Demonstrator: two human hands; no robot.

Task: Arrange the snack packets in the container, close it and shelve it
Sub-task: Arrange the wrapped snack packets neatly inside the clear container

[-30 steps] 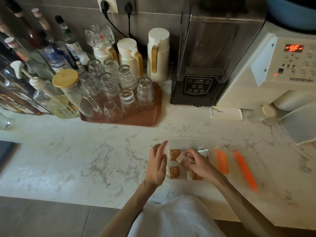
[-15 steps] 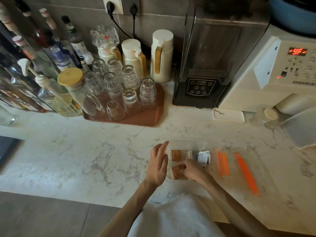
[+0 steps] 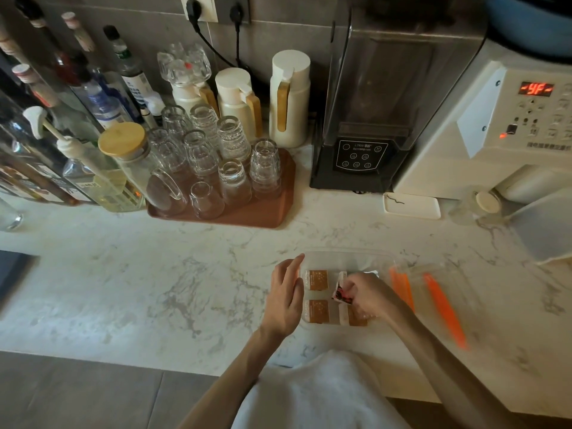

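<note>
A clear plastic container (image 3: 346,258) stands on the marble counter near the front edge. Two brown snack packets (image 3: 318,280) (image 3: 318,311) lie flat in its left part, and a third brown packet (image 3: 357,318) shows under my right hand. My left hand (image 3: 286,297) rests against the container's left wall, fingers extended. My right hand (image 3: 366,294) is inside the container, fingers pinched on a white packet with red and black print (image 3: 342,294). The clear lid with orange clips (image 3: 439,300) lies just right of the container.
A brown tray (image 3: 266,212) of upturned glasses stands behind on the left, beside bottles and jugs. A black blender (image 3: 362,162) and a white appliance (image 3: 510,128) line the back wall. A small white dish (image 3: 411,205) and a frosted tub (image 3: 544,227) sit at right.
My right hand set a brown packet down at the container's front and now pinches a white printed packet further back. My left hand stayed on the left wall.
</note>
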